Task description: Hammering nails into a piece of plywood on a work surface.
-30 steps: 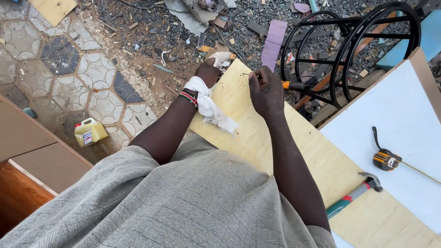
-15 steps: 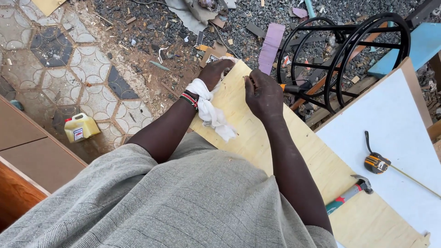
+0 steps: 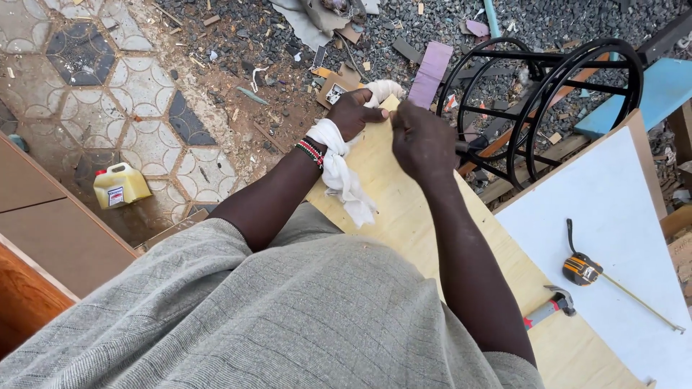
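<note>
Hands meet at far corner of plywood sheet point(image 3: 404, 216): left hand point(image 3: 355, 114) wrapped in white cloth point(image 3: 344, 173), right hand point(image 3: 424, 140) curled shut, contents hidden. Hammer point(image 3: 548, 306) half covered by forearm; tape measure point(image 3: 581, 268) beyond.

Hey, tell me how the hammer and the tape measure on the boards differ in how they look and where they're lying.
The hammer is long and straight with a red and grey handle and a dark metal head; the tape measure is a compact orange and black case. The hammer rests on the pale plywood sheet, while the tape measure lies on the white board with its thin blade pulled out. Both lie untouched, away from both hands.
</note>
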